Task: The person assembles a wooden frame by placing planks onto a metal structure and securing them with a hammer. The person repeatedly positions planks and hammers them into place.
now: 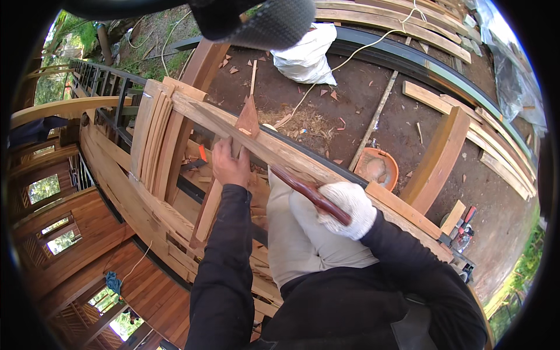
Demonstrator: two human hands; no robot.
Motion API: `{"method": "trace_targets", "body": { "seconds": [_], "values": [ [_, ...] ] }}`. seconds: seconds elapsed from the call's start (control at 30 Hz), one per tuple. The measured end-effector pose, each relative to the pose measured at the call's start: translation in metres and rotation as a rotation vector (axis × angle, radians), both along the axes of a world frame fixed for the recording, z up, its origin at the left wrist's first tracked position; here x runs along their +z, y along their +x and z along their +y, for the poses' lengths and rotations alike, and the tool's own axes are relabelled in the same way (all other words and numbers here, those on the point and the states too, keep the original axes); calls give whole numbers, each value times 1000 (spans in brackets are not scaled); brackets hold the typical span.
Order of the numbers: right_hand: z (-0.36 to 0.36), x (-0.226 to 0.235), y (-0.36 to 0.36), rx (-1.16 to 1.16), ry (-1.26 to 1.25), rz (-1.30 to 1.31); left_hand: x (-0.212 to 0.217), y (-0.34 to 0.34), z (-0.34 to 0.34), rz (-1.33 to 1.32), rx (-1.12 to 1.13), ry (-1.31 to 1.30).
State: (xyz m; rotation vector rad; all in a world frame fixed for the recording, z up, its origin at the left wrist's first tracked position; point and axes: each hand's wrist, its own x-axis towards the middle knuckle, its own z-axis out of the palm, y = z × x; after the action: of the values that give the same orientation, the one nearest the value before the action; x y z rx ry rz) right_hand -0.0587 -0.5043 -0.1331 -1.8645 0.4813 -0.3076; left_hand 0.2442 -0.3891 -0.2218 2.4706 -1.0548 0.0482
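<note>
My right hand (pixel 350 210), in a white knit glove, is wrapped round the reddish-brown curved handle of a handsaw (pixel 233 133). The long tapering blade slants up to the left, across a narrow wooden board (pixel 208 213). A reddish, pointed end of wood (pixel 249 118) juts out past the blade. My bare left hand (pixel 230 163) presses down on the board right beside the blade, its fingers closed on the wood. Beneath the blade lies a long timber beam (pixel 315 160). Whether the teeth are in the wood is hard to make out.
Several cut strips (pixel 153 140) lean at the left. An orange bucket (pixel 378 169) and a white sack (pixel 306 55) stand on the dirt ground among triangular offcuts. A thick post (pixel 437 160) lies at the right, near hand tools (pixel 465 224). A pale cord (pixel 356 52) crosses the ground.
</note>
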Motion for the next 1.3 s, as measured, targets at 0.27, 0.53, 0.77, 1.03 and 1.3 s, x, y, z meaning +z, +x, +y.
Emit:
{"method": "trace_targets", "body": {
  "seconds": [0.27,0.53,0.77,1.03,1.3],
  "values": [
    [-8,-7,-15,-35,-10,-50,2,-5,-9,-1,-26,-17],
    [-4,23,-47,43,5,38,12,-1,-4,-42,-51,-36],
    [-5,-16,34,-101,-30,-96,15,-5,-20,-15,-43,-39],
    [8,7,-70,20,-54,148,21,-6,-15,7,26,-11],
    [-7,3,5,6,30,-26,10,-2,-9,-57,-39,4]
  ]
}}
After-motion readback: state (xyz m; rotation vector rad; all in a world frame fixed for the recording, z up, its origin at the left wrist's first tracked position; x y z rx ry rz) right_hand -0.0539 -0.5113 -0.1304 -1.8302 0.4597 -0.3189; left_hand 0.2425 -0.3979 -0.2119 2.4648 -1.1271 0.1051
